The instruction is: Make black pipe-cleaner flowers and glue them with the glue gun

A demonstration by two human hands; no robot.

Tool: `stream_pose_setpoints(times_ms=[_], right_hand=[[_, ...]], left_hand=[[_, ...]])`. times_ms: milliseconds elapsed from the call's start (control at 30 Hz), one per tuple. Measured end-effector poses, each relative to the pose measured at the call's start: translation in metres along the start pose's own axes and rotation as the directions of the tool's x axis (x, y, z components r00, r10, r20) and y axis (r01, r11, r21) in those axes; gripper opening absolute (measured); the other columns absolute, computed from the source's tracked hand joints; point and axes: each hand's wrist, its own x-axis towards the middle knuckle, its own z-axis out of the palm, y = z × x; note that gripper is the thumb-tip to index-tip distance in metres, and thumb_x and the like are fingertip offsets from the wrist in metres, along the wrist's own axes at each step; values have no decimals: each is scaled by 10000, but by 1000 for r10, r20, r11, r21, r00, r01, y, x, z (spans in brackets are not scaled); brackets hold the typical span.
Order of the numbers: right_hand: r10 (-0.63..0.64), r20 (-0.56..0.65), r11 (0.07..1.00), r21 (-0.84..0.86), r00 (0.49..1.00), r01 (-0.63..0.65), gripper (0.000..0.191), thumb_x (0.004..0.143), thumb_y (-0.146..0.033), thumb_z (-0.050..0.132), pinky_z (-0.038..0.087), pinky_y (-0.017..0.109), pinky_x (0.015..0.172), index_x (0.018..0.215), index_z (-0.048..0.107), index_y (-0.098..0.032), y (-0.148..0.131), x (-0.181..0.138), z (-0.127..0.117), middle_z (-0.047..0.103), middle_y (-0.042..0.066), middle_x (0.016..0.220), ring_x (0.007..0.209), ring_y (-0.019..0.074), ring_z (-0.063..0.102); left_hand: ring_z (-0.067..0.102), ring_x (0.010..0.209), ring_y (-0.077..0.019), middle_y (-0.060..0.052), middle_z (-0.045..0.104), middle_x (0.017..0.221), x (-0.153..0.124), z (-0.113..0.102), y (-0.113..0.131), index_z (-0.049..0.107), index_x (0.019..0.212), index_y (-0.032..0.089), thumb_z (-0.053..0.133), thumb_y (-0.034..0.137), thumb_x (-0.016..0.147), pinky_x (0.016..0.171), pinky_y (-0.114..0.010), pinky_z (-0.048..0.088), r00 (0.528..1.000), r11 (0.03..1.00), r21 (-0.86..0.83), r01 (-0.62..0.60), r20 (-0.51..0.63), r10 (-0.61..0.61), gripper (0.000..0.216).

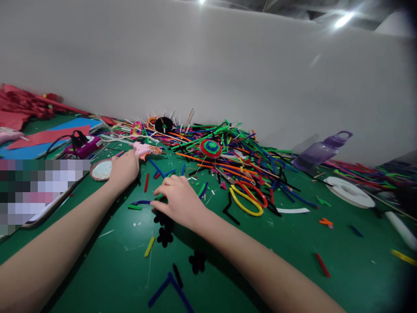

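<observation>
Above the table (286, 234), left hand (125, 169): grips glue gun (146, 149), axis crosswise, nozzle (163, 152) rightward
Right hand (182, 202): fingers (162, 189) bent, hold unclear

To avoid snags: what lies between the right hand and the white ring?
Head view: scissors, a bent black strip, a white strip and coloured scraps lie between the right hand and white ring.

Pipe cleaners (234, 134) heap far on the table (114, 278), scissors (245, 210) at their near edge; the bottle (317, 152) is right, the glue gun (143, 150) left. Flower shapes (165, 237) lie near, one seemingly beneath the right hand (180, 200).
</observation>
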Motion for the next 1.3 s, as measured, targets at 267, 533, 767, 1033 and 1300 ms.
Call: stream_pose_setpoints(times_ms=[267,533,767,1033,1300], right_hand=[[-4,64,990,-137,998,13,177,912,-323,623,373,353,806,902,772,-228,-15,15,8,726,41,931,964,214,607],[193,-14,952,-239,981,-191,201,900,-192,545,380,369,834,877,738,-139,17,17,5,729,125,940,966,250,641],[324,-57,917,-225,944,-329,154,868,-141,577,437,368,861,936,715,-126,37,9,-16,711,131,1002,967,260,662],[214,-32,970,-111,976,-216,574,919,-410,602,411,355,1059,1375,502,-76,32,27,-7,554,169,1381,1294,268,496],[115,78,988,-109,990,-106,287,958,-187,533,437,380,997,1208,661,-128,32,27,6,653,139,1225,1159,264,569]], left_hand=[[662,990,-363,-257,691,1070,2,2,-2,584,1103,64,184,251,951,849,-486,433,1000,1000,-12,-9,-20,9,467],[659,1015,-353,-249,704,1053,1,4,-2,596,1101,65,194,253,954,877,-480,423,1000,1000,-22,-9,-29,8,467],[660,1024,-357,-247,704,1048,1,6,-2,593,1118,51,201,251,960,885,-491,420,999,1000,-30,-5,-39,4,468],[661,1016,-358,-240,704,1072,1,4,-2,593,1116,49,219,235,951,871,-489,432,999,999,-28,-18,-39,17,449],[660,1034,-348,-235,706,1071,1,5,-2,597,1095,67,220,231,962,891,-487,426,1000,999,-35,-12,-30,11,432]])
